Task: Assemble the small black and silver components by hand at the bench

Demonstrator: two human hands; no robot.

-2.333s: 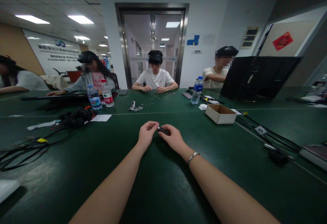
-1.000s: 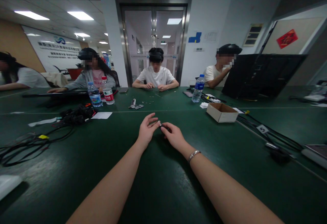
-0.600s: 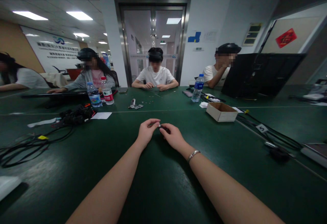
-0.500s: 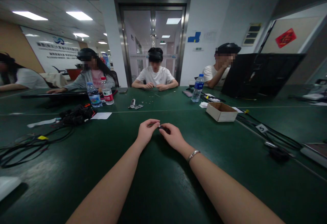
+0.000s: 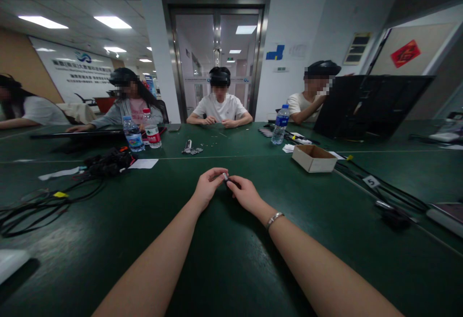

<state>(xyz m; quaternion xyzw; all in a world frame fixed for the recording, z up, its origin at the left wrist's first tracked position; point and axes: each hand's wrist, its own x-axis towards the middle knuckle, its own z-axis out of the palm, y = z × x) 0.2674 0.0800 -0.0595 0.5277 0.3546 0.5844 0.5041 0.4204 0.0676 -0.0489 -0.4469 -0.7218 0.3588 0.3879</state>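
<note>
I have a small dark cylinder (image 5: 226, 181) with a silver end (image 5: 224, 175) at mid-table, between the fingertips of both hands, above the green table (image 5: 231, 264). Left hand (image 5: 208, 189): thumb and index pinching at the silver end. Right hand (image 5: 246, 194): thumb and index pinching the dark body from the right, other fingers curled. Most of the piece is covered by fingers; I can't make out its exact type.

Long axis runs slantwise, silver end pointing far and slightly left, dark end near and slightly right.

Containers: open cardboard box (image 5: 320, 166) stands to the right and farther off, well apart from the hands, brown inside; I can't see all its floor. Behind it, a blue-capped water bottle (image 5: 281, 126), upright. Far left, a second blue-capped bottle (image 5: 133, 137) just beside a red-capped bottle (image 5: 153, 133), both upright, clear plastic. I can't read liquid levels.
</note>
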